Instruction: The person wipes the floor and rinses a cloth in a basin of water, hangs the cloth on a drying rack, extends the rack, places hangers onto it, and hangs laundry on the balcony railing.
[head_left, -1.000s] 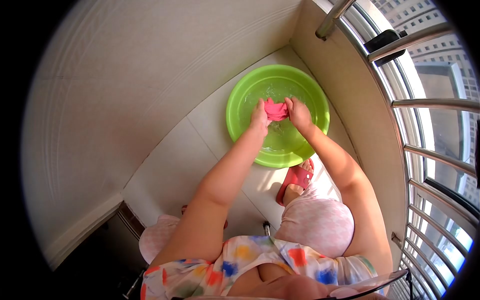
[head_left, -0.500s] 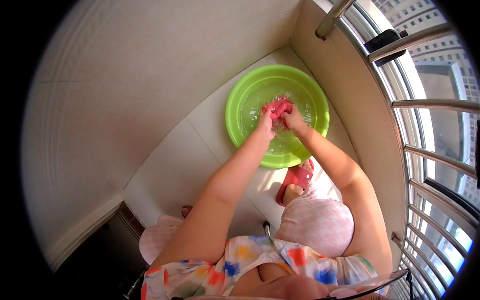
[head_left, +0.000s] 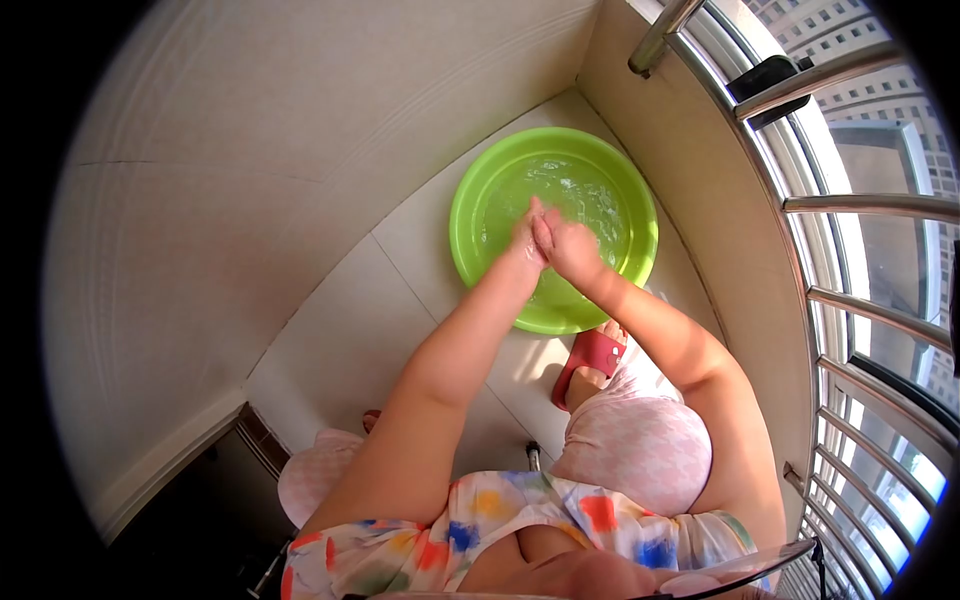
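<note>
My left hand (head_left: 528, 238) and my right hand (head_left: 572, 246) are pressed together above the water in a round green basin (head_left: 468, 262). Both are closed, with the fingers of the right wrapped against the left. The red cloth that both held a moment ago is now almost wholly hidden between them. No red shows in the visible water, which is rippled and catches the light. Some blur lies over the right fingers.
The basin stands on pale floor tiles (head_left: 350, 320) in a corner between two walls. A foot in a red slipper (head_left: 592, 362) is close to its near rim. Metal window bars (head_left: 870, 205) run along the right side.
My hands have come together and moved slightly left and toward me. The red cloth, plainly visible between them before, has gone from sight within their grip.
</note>
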